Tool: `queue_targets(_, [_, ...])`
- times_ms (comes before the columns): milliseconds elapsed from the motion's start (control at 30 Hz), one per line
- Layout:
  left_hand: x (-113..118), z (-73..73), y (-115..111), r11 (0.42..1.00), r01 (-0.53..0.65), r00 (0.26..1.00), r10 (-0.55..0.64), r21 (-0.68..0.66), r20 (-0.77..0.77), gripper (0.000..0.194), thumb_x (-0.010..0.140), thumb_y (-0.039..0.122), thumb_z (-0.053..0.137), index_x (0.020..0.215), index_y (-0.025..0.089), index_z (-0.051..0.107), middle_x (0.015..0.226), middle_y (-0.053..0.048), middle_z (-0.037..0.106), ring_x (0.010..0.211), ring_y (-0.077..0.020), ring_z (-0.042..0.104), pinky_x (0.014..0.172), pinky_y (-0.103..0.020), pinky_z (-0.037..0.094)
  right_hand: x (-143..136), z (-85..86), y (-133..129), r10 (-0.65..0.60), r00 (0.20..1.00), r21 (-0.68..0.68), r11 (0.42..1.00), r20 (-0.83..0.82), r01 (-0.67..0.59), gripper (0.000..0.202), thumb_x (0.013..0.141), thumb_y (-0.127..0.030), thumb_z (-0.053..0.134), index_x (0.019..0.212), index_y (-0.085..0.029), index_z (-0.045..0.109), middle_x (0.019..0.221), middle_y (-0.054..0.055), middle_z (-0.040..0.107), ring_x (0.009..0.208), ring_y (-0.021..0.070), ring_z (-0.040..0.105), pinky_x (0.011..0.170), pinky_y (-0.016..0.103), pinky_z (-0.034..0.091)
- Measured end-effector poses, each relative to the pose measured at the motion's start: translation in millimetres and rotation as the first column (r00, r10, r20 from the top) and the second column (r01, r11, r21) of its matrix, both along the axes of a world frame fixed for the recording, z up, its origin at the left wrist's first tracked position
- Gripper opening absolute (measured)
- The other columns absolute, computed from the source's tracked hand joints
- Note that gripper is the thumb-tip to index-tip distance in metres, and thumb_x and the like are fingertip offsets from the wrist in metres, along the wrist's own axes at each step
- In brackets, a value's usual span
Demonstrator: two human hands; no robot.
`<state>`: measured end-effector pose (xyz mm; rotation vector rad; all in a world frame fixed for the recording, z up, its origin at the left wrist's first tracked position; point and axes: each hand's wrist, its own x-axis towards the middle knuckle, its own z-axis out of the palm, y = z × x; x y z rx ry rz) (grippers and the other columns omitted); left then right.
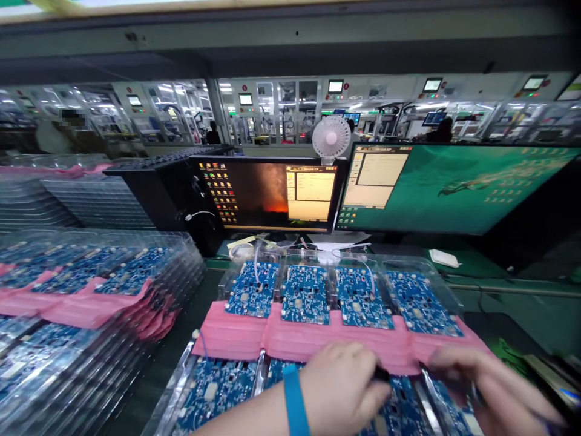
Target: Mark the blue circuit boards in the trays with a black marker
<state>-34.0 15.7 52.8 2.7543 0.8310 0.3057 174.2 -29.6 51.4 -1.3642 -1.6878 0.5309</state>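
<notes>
Two wide black-framed monitors, one with a dark volcano-like picture (267,194) and one with a sea-green screen (454,188), stand behind the work, closing off its far side. A tall stack of clear plastic trays filled with blue circuit boards (181,278) flanks it on the person's left, limiting room there. Centrally, a clear moulded plastic tray (399,260) lies on the dark green bench (521,303), its far and near rows of boards divided by a crinkled pink sheet (299,339). The step in hand appears to be close handling at the near row, with both hands low over it. The left hand (338,381), wearing a flat blue wristband (296,399), has its fingers together, closed on a small black object (380,373); the blurred right hand (485,381) is beside it over the tray's right part, and its grip cannot be told. Rectangular blue circuit boards (305,293) fill the far row; others lie partly hidden beneath the hands. A next move calls for light, level handling around their raised components. Thin pale leads (256,266) rise from two far boards and could snag.
</notes>
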Motion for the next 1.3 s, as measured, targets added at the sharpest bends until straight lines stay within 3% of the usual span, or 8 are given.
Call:
queue_targets(100, [-2,-0.6,11,0.992,-0.1,0.994,0.102,0.078,-0.031,0.014,0.084,0.025,0.044,0.088,0.014,0.051,0.092,-0.008,0.058,0.088,-0.0206,0.053,0.079,-0.035,0.042,-1,10.4,35,-0.183,0.983,-0.209,0.962,-0.011,0.177,0.026,0.084,-0.043,0.044,0.08,-0.021,0.057,0.069,0.001,0.057,0.064,0.017,0.055,0.055,0.021,0.044])
queue_targets(300, [-5,-19.8,21,0.988,-0.139,0.988,0.144,0.071,-0.064,0.016,0.086,0.025,0.041,0.089,0.014,0.052,0.099,-0.008,0.058,0.093,-0.0207,0.052,0.085,-0.037,0.039,-19,-19.6,80,0.018,1.0,-0.414,0.91,-0.006,-0.019,0.033,0.077,-0.044,0.045,0.092,-0.02,0.06,0.084,0.001,0.061,0.08,0.018,0.055,0.071,0.025,0.043])
queue_targets(567, [-6,-19.6,20,0.987,-0.148,0.988,0.15,0.055,-0.036,0.017,0.085,0.026,0.042,0.09,0.014,0.053,0.102,-0.008,0.058,0.095,-0.021,0.051,0.087,-0.037,0.037,-16,-38.4,84,-0.072,0.996,-0.432,0.897,0.059,0.09,0.034,0.078,-0.043,0.039,0.089,-0.019,0.061,0.074,0.0,0.061,0.073,0.0178,0.055,0.063,0.025,0.042])
queue_targets(800, [-6,-23.9,20,0.986,-0.165,0.986,0.165,0.032,0.006,0.016,0.084,0.025,0.046,0.091,0.013,0.053,0.104,-0.009,0.057,0.099,-0.0216,0.05,0.089,-0.038,0.037,-19,-15.0,71,-0.096,0.987,-0.337,0.932,0.132,0.135,0.028,0.079,-0.041,0.042,0.082,-0.022,0.063,0.073,0.0,0.06,0.074,0.0198,0.054,0.064,0.027,0.039])
queue_targets(900, [-8,-18.4,21,0.988,-0.152,0.986,0.154,-0.029,0.062,0.016,0.085,0.027,0.045,0.094,0.016,0.053,0.101,-0.006,0.058,0.095,-0.0205,0.052,0.085,-0.037,0.039,-27,1.1,53,-0.12,0.979,-0.352,0.935,-0.166,0.055,0.029,0.08,-0.042,0.047,0.081,-0.019,0.064,0.068,0.002,0.058,0.064,0.0176,0.051,0.059,0.025,0.038])
queue_targets(1033, [-10,-9.5,22,0.978,-0.181,0.971,0.194,-0.101,0.138,0.023,0.088,0.029,0.037,0.107,0.019,0.047,0.092,-0.004,0.059,0.086,-0.0193,0.054,0.076,-0.036,0.043,-37,8.4,37,-0.199,0.741,-0.41,0.905,-0.641,-0.112,0.032,0.078,-0.046,0.057,0.075,-0.015,0.063,0.06,0.003,0.053,0.053,0.013,0.044,0.046,0.021,0.033])
queue_targets(1133, [-10,-6.6,20,0.961,-0.242,0.951,0.262,-0.13,0.162,0.021,0.089,0.027,0.035,0.101,0.017,0.048,0.091,-0.005,0.058,0.084,-0.0193,0.053,0.075,-0.036,0.043,-39,5.8,35,-0.219,0.648,-0.396,0.908,-0.729,-0.139,0.032,0.076,-0.045,0.061,0.075,-0.013,0.063,0.061,0.004,0.055,0.051,0.0116,0.044,0.045,0.019,0.032])
queue_targets(1300, [-10,-6.4,18,0.966,-0.228,0.955,0.246,-0.124,0.164,0.018,0.088,0.026,0.036,0.094,0.017,0.05,0.087,-0.005,0.058,0.082,-0.0191,0.052,0.076,-0.036,0.042,-38,1.0,36,-0.164,0.693,-0.401,0.895,-0.702,-0.195,0.033,0.079,-0.045,0.058,0.076,-0.013,0.062,0.055,0.003,0.052,0.051,0.0123,0.045,0.047,0.019,0.034])
